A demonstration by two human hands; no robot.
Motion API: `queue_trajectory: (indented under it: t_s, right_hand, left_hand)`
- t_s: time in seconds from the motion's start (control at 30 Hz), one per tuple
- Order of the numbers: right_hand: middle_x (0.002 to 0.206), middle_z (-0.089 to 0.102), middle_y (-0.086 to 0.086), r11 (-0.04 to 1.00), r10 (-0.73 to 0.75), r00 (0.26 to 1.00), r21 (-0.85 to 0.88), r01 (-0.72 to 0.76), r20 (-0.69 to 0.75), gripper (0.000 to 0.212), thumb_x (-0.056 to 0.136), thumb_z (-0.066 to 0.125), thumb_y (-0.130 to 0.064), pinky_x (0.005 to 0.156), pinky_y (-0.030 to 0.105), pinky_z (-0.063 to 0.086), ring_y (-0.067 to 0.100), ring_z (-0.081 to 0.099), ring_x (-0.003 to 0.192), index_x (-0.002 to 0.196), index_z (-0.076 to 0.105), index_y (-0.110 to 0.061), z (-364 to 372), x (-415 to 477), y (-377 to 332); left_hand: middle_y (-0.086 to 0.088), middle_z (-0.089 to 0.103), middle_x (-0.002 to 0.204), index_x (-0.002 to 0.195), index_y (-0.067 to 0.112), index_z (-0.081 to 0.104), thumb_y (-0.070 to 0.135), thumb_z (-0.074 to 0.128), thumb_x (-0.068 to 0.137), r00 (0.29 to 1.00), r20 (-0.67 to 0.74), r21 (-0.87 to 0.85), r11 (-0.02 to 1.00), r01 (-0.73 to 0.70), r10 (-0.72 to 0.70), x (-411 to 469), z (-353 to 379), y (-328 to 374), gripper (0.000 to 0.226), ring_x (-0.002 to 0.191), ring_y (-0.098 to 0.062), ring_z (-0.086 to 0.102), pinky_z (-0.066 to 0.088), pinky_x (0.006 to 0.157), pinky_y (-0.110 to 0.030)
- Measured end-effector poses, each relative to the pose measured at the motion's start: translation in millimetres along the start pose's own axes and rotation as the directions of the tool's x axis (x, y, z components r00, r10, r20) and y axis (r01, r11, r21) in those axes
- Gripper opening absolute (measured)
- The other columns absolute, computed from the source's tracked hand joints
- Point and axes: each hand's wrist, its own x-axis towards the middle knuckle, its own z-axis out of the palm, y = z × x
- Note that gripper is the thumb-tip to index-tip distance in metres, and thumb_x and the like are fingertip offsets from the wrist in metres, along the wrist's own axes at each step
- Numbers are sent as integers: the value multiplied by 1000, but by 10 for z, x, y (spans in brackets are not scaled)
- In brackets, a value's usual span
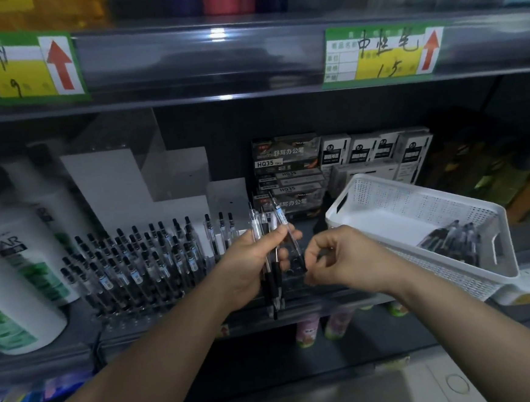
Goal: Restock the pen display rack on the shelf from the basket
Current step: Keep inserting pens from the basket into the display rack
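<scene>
Dark metal shelving unit [246, 59] fills the view. Its upper rail carries a green-and-yellow paper price label [382, 52] at 1 o'clock.

White perforated plastic basket [416, 201] sits at 3 o'clock, tilted on the shelf edge. A loose heap of clear-barrelled black-tipped pens [454, 240] lies in its near right corner.

Tall white plastic bottles with green labels [17, 299] stand at 9 o'clock, just beside the rack.

Clear tiered acrylic pen display rack [132, 309] stands at 8 to 9 o'clock of centre. Its left and middle holes hold upright pens, and only a few stand at its right end.

Stacked dark cardboard pen boxes [286, 161] stand at 12 o'clock, behind the hands.

Left hand [249, 265] is at centre, fingers and thumb wrapped round a small bundle of clear pens with black grips [272, 225], tips pointing down, in front of the rack's right end.

Right hand [341, 258] is at 3 o'clock of the left hand, between it and the basket. Its fingers are curled, thumb and forefinger drawn close beside the lower end of the bundle's rightmost pen. Whether they actually pinch it cannot be told.
</scene>
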Motion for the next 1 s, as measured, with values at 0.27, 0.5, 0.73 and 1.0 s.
queue_trajectory:
  t_s: [0.27,0.5,0.73,1.0]
  right_hand:
    - [90,58,7,982,-121,959,111,154,-256,20,87,64,-4,76,26,47,16,55,77,98,63,-20,-101,140,-76]
    - [125,37,1,968,-195,971,-184,168,-141,15,85,69,-19,91,3,32,6,36,122,98,65,-26,-71,188,-122]
    - [114,52,2,977,-149,989,-157,145,-13,12,81,74,-13,90,6,34,14,47,116,91,68,-15,-148,201,-146]
    - [108,67,18,978,-75,997,198,72,7,12,80,69,-2,85,18,48,23,64,98,79,65,-12,-276,187,-176]
  left_hand:
    - [3,70,80,111,4,63,23,54,97,998,54,205,979,14,-25,-10,-12,-83,25,70,-9,59,51,61,-22]
    - [-2,70,77,96,11,64,15,56,95,980,131,159,979,128,-149,-57,53,-129,9,68,-12,63,52,60,-25]
    - [-8,64,76,93,6,66,17,62,89,958,219,144,977,155,-184,-66,23,-178,12,73,-21,63,50,86,-46]
    - [-6,65,81,102,10,68,21,64,87,935,285,228,962,148,-212,-86,-30,-184,19,75,-20,63,51,79,-41]
